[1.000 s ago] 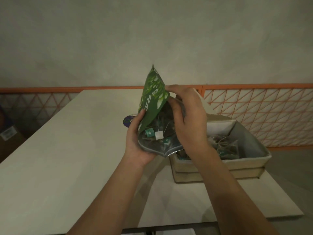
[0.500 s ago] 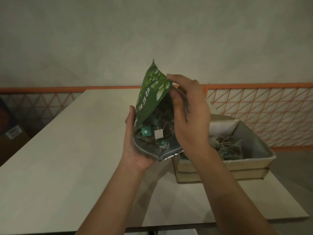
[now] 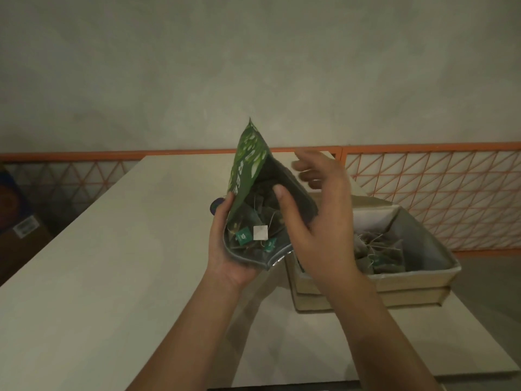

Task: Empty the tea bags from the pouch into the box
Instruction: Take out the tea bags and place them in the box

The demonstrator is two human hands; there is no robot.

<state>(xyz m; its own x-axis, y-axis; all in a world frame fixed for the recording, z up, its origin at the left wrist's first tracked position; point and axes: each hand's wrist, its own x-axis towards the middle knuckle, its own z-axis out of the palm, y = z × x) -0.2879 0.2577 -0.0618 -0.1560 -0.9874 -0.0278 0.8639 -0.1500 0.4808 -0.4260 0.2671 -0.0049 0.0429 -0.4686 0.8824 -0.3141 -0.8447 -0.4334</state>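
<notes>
Green pouch (image 3: pixel 248 170) gaping, tagged tea bags (image 3: pixel 253 230) inside; left hand (image 3: pixel 228 249) cradling.

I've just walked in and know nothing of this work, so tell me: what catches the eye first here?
A green pouch held up at the centre, its mouth gaping with tea bags inside. The left hand holds it from below, while the right hand has its thumb in the opening, fingers spread. Right of it on the pale table sits an open box with more tea bags in it.
</notes>
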